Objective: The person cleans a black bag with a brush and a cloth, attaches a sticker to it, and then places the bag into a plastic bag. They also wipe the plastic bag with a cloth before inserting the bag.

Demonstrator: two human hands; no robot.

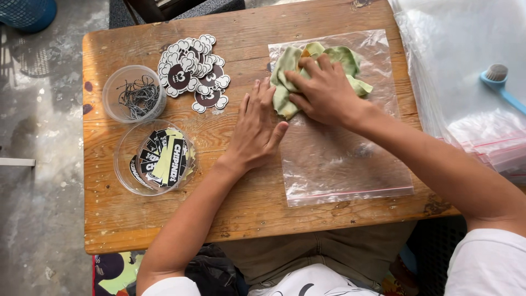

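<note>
A clear zip-top plastic bag (345, 159) lies flat on the wooden table (131, 219). On its far end sits a crumpled light green cloth (342, 57). My right hand (323, 90) presses down on the cloth, fingers curled over it. My left hand (256, 127) lies flat on the table just left of the bag, fingertips touching the cloth's left edge.
A pile of white-edged brown die-cut stickers (193, 71) lies at the table's far left. Two clear round tubs stand there: one with dark strings (134, 94), one with black and yellow labels (159, 158). A stack of plastic bags (471, 82) and a blue brush (501, 82) are at the right.
</note>
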